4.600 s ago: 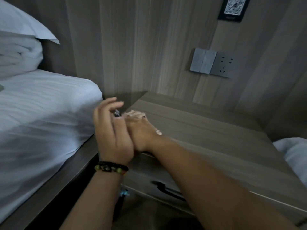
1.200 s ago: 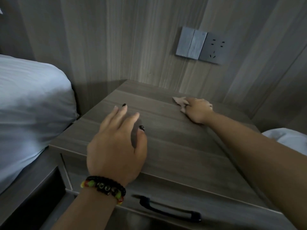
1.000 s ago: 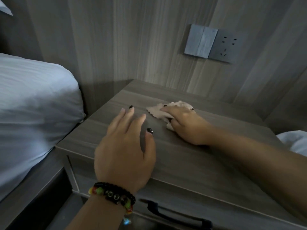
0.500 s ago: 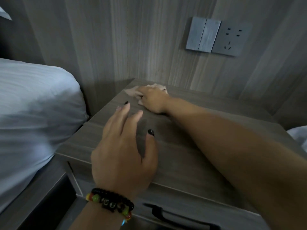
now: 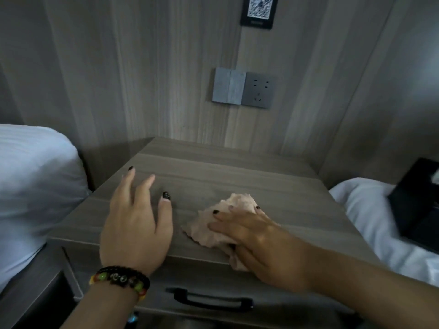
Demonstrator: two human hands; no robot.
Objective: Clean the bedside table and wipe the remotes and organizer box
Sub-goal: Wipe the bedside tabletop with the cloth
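The wooden bedside table [image 5: 225,176] fills the middle of the head view, its top bare of remotes. My left hand [image 5: 136,224] rests flat on the front left of the top, fingers spread and straight. A crumpled pinkish cloth [image 5: 223,222] lies near the front edge, partly hanging over it. My right hand [image 5: 259,243] presses down on the cloth with fingers laid over it. A black organizer box [image 5: 418,205] lies on the white bedding at the far right.
A white bed [image 5: 33,186] borders the table on the left and another white bed [image 5: 370,217] on the right. A drawer with a black handle [image 5: 209,300] sits below the top. Switches and a socket [image 5: 242,87] are on the wood-panelled wall.
My right hand has dragged the cloth from the table's back left corner to the front edge near the middle. The left hand stays flat on the front left. The black box has come into view.
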